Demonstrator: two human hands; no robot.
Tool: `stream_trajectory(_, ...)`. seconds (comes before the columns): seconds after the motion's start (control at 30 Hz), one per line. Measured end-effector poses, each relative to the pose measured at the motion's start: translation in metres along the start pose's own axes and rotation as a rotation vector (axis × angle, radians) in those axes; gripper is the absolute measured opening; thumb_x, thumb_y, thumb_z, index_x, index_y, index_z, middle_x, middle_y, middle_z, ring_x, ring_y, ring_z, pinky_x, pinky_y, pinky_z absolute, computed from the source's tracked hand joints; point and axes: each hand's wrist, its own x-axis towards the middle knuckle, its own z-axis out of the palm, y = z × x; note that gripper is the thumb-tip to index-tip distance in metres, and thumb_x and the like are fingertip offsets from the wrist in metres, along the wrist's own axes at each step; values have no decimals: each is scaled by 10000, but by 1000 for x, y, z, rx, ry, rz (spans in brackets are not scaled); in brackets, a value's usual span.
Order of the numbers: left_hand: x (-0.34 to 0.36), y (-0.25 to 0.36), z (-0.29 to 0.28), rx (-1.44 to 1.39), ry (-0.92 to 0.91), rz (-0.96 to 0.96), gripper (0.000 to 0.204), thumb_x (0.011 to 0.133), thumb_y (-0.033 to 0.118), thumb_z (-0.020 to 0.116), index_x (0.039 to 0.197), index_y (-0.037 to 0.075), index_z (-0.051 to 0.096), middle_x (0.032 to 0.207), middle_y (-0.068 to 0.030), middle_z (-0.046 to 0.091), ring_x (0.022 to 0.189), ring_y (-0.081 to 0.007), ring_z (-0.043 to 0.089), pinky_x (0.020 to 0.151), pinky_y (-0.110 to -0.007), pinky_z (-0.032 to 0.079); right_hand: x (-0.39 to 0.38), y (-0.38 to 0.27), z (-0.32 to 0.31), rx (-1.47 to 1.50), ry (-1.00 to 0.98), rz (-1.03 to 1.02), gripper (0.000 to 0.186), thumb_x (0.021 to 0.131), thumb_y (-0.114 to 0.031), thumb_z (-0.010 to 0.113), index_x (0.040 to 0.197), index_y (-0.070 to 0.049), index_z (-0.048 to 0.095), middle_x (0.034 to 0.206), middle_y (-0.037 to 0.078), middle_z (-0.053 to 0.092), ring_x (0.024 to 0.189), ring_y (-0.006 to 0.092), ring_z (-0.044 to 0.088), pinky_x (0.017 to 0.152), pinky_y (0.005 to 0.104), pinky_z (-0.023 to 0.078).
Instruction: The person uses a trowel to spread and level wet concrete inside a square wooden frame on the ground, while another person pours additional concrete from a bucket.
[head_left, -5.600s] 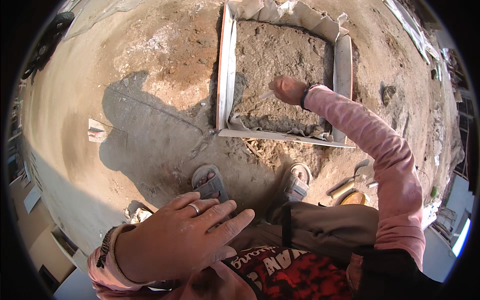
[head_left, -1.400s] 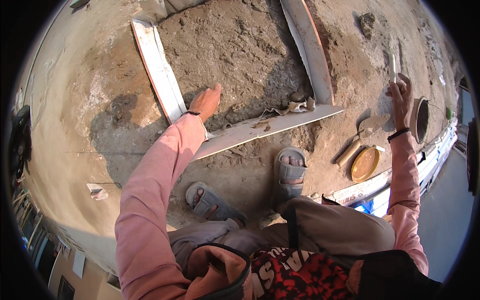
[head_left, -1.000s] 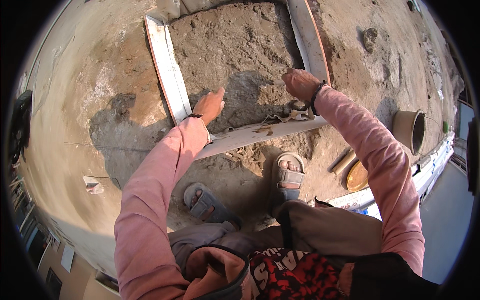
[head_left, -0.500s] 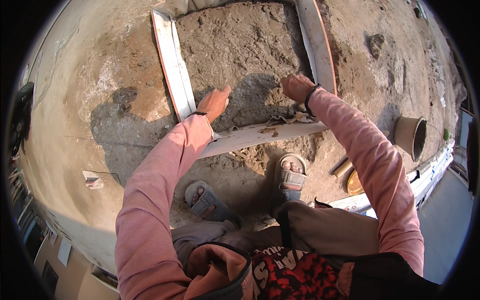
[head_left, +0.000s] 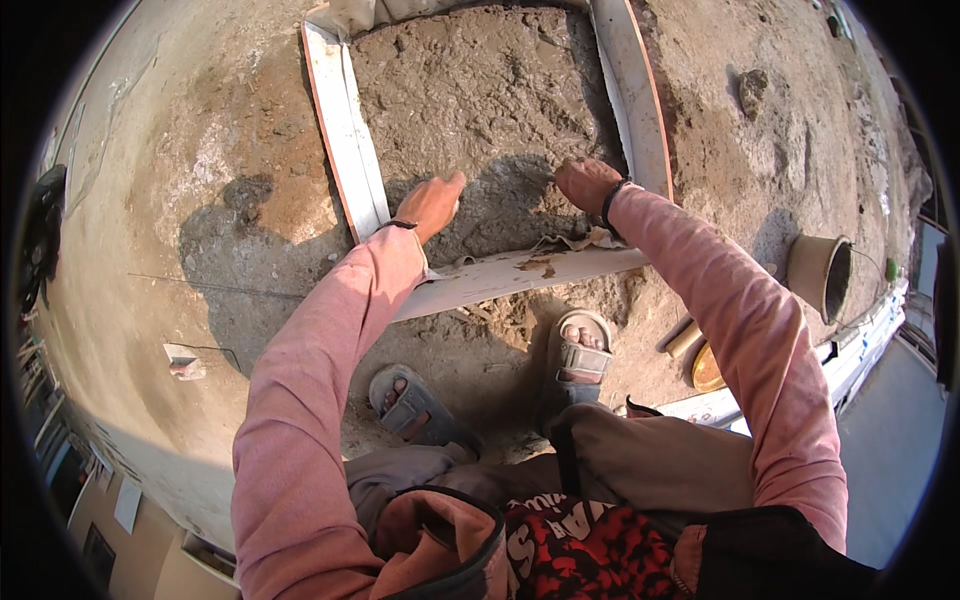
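Observation:
Wet grey-brown mortar [head_left: 480, 100] fills a rectangular frame of white-faced boards, its left board [head_left: 347, 130] and right board [head_left: 640, 95] rising along the sides. Over the near left corner of the mortar, my left hand [head_left: 430, 207] is closed with its fingers curled under. My right hand [head_left: 588, 186], also closed, is over the near right part, close to the right board. Whatever the fingers of either hand may hold is hidden beneath them. Closest to me runs the near board [head_left: 520, 274], with a torn, crumpled liner [head_left: 590, 238] along its upper edge.
My sandalled feet [head_left: 585, 345] stand just behind the near board. To the right are a bucket [head_left: 818, 275] lying on its side, a yellow round object [head_left: 708, 368] and a stone [head_left: 752, 92]. A small trowel-like piece [head_left: 186, 362] lies on the ground at left.
My right hand has shifted slightly left and down over the mortar, its fingers curling further in. My left hand has hardly moved.

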Motion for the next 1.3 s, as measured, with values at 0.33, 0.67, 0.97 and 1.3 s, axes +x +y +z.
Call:
stream_trajectory(0.33, 3, 0, 4, -18, -32, -56, 343, 792, 47, 590, 1095, -41, 454, 744, -277, 605, 753, -426, 616, 661, -475, 502, -5, -6, 2, 22, -114, 86, 185, 841, -107, 462, 887, -24, 621, 930, 204, 632, 886, 333, 638, 755, 426, 513)
stream_trajectory(0.67, -2, -1, -6, -72, -79, -78, 308, 825, 112, 612, 1061, -6, 453, 824, -273, 617, 842, -429, 609, 731, -486, 490, -1, -4, -9, 0, -153, 81, 175, 836, -108, 478, 875, -26, 628, 898, 185, 646, 856, 332, 648, 740, 416, 518)
stream_trajectory(0.97, -6, 3, -17, -80, -142, -127, 404, 810, 137, 647, 1137, 16, 442, 900, -271, 618, 888, -425, 603, 756, -482, 485, 1, -2, -6, 42, -155, 106, 166, 823, -132, 490, 886, -35, 609, 868, 195, 641, 823, 348, 643, 715, 454, 506)
stream_trajectory(1.3, -10, 6, -36, -19, -214, -160, 549, 786, 178, 686, 1209, -27, 402, 1020, -280, 604, 1006, -400, 583, 853, -449, 488, -5, 8, 17, 52, 14, 87, 159, 794, -175, 554, 864, -34, 575, 767, 210, 619, 721, 385, 621, 646, 481, 494)
